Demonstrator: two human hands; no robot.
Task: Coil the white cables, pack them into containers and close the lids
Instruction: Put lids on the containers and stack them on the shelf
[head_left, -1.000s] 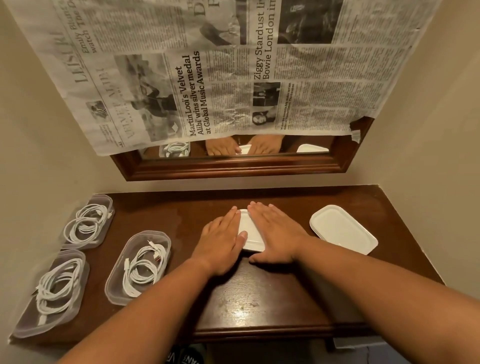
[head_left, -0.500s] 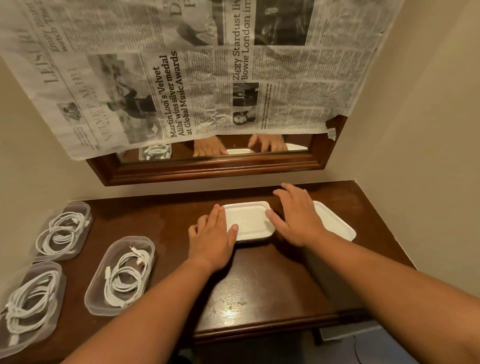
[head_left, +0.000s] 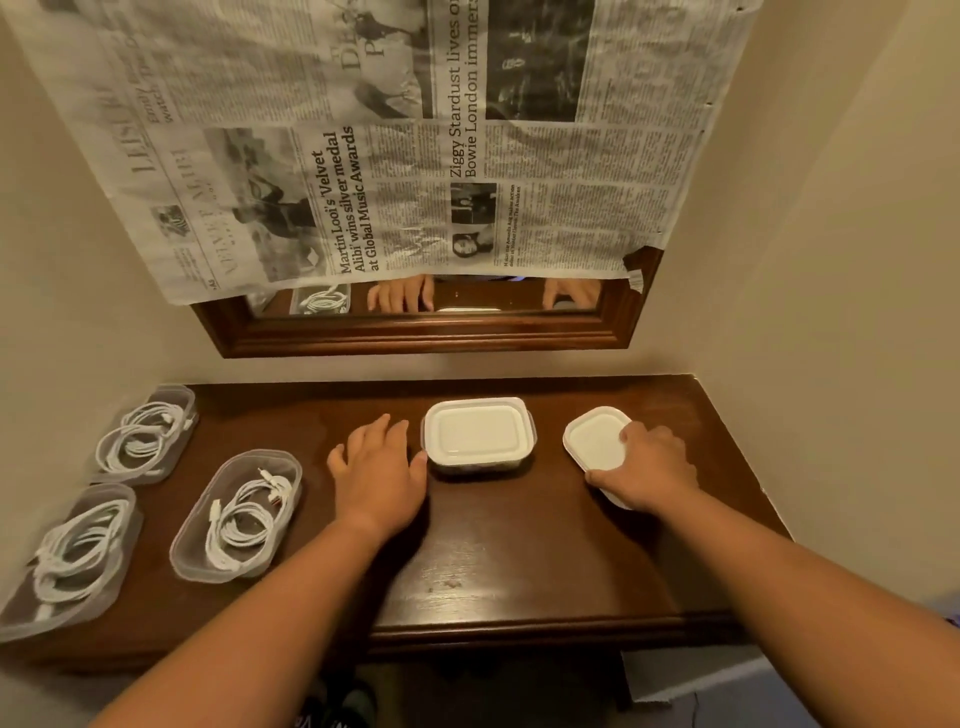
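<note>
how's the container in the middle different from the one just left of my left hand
The middle container has a white lid on; the left container has none. The middle container hides its contents; the left container shows a coiled white cable. Both are rounded plastic tubs on the table.

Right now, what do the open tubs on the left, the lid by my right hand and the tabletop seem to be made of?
Open tubs: likely thin clear plastic, slightly frosted; the cables show through the walls.
Lid: probably opaque white plastic, matte, with a moulded raised rim.
Tabletop: dark wood or veneer, glossy varnish; light reflects off it near the front edge.
</note>
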